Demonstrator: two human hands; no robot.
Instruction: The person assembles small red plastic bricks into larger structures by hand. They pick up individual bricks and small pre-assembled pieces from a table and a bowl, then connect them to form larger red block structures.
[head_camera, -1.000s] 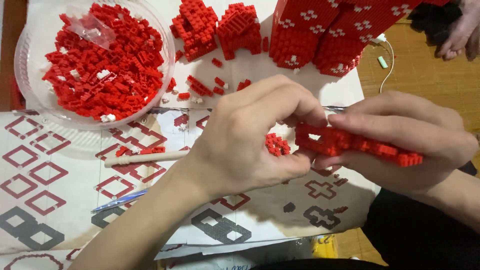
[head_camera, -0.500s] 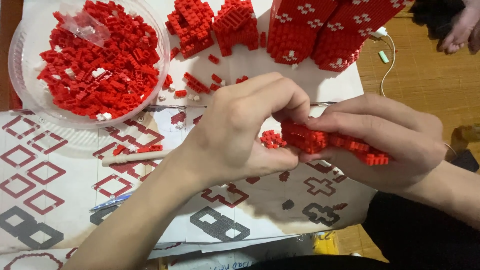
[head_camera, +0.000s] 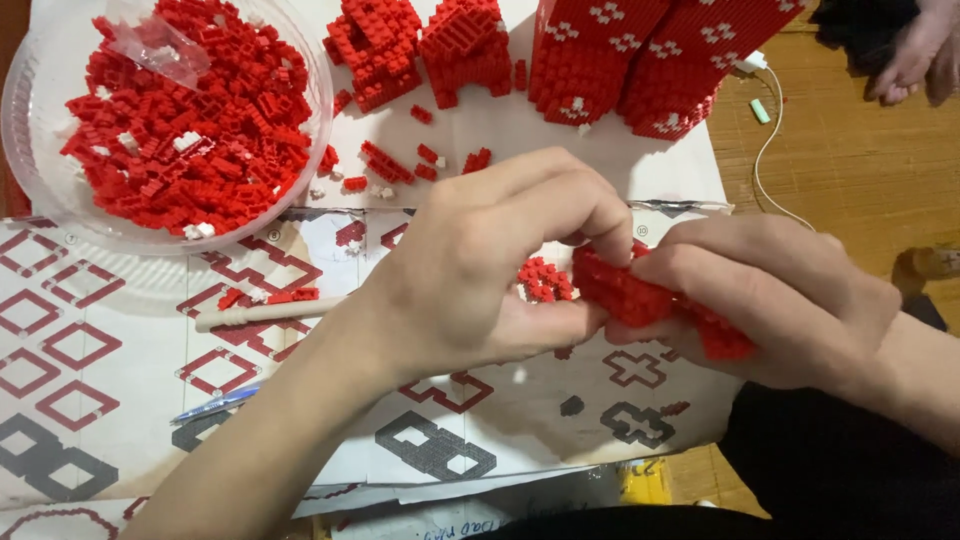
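Between the 2 hands, near the middle of the printed sheets, sits a small red brick assembly (head_camera: 650, 300), clamped from both ends: right hand (head_camera: 780, 300) wrapped around its right portion with fingers curled over the top, left hand (head_camera: 490, 270) closed on its left end, fingertips pinched down at the joint. Cannot tell whether a separate loose piece is pinched under those fingertips; hidden by the knuckles. Likely risks, judged from the grip: too much pressure at the joint could snap the strip apart or pop off tiny bricks; a slight misalignment could leave a piece seated crooked; dropped bits could get lost against the red-patterned instruction sheets (head_camera: 120, 390). Also a small cluster of loose red bricks (head_camera: 545, 280) resting in the left palm, just beside the assembly, easily spilled if that hand tilts. Farther off, at the far left, a clear plastic bowl (head_camera: 30, 130) heaped with red pieces; at the far edge, 2 small red built blocks (head_camera: 420, 45) and a taller red-and-white structure (head_camera: 650, 60), well apart from the hands. Near the left forearm, a white stick-like tool (head_camera: 260, 313) and a blue pen (head_camera: 215, 403) lying on the sheets. At the far right corner, another person's hand (head_camera: 915, 55), apart from the work.
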